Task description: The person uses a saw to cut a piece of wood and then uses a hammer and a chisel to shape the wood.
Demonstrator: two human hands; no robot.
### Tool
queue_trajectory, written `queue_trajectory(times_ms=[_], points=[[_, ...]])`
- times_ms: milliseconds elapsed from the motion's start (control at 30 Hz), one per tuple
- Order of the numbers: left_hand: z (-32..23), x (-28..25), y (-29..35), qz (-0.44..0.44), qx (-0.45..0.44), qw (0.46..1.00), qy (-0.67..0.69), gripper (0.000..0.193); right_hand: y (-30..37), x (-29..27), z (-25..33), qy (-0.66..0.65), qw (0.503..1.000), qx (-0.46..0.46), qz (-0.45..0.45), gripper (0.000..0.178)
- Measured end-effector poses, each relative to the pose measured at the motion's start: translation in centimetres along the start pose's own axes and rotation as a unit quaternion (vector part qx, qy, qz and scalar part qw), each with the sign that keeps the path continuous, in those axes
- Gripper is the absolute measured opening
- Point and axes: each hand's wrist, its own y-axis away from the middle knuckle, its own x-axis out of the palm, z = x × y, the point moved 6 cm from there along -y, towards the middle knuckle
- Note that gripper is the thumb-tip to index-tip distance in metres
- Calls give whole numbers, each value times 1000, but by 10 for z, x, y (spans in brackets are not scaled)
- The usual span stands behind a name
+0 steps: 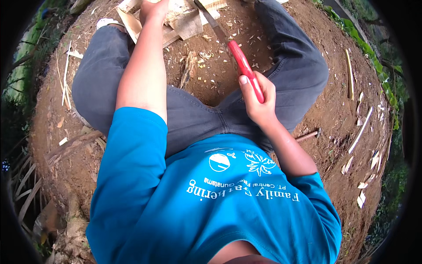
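My right hand (260, 97) is closed around the red handle of a long-bladed knife (241, 59), above my right thigh. Its dark metal blade slants up and left, and the tip runs out of view at the upper edge. My left hand (154, 9) is at the top of the view, against a group of pale wooden pieces (187, 25) on the ground between my legs. The upper edge cuts off its fingers, so its grip does not show.
I sit on brown soil with my legs bent around the wood. Shavings (206, 57) and a split wood piece (189, 66) lie before me. A hammer (309, 136) rests by my right thigh, thin strips (360, 130) farther right. A wooden board (72, 147) lies at left.
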Motion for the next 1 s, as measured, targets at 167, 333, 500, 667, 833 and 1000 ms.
queue_trajectory(times_ms=[167, 333, 500, 667, 833, 1000], points=[[3, -2, -32, 36, 41, 997, 50, 29, -73, 39, -5, -4, 997, -77, -31, 40], [19, -4, -38, 72, -47, 976, 202, 31, -84, 42, -8, -26, 1000, -13, -13, 39], [2, 0, -17, 56, 103, 983, -139, 34, -48, 50, -20, -61, 998, 6, -16, 30], [9, -9, -27, -16, 115, 974, -197, 39, -55, 62, -11, -111, 993, -21, -45, 31], [-17, 7, -3, -12, 56, 970, -235, 39, -61, 40, -12, -34, 998, -8, -53, 32], [-6, 2, -19, -32, 81, 974, -210, 37, 3, 21, 19, 12, 1000, 1, -28, 30]])
